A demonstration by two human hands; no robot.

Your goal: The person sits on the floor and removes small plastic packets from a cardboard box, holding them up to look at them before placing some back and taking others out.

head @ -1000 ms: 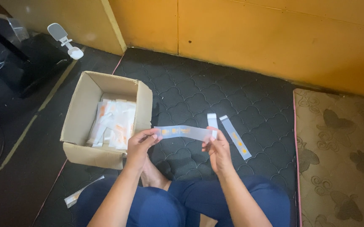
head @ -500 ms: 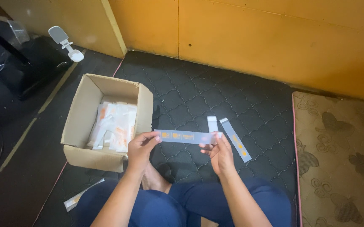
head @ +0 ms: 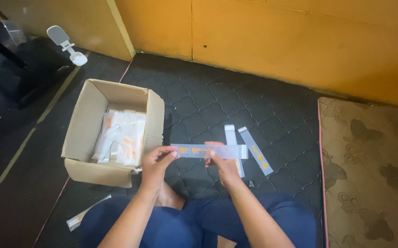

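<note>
While both hands pinch it, strip [head: 208, 151] lies level, long axis left-right: left hand [head: 156, 163], right hand [head: 224, 166].

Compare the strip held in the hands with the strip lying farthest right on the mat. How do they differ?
The held strip is level, off the mat, pinched by the left hand and right hand; the strip on the mat lies slanted and untouched. The held strip looks longer. Both are pale, flat and narrow with orange marks.
</note>
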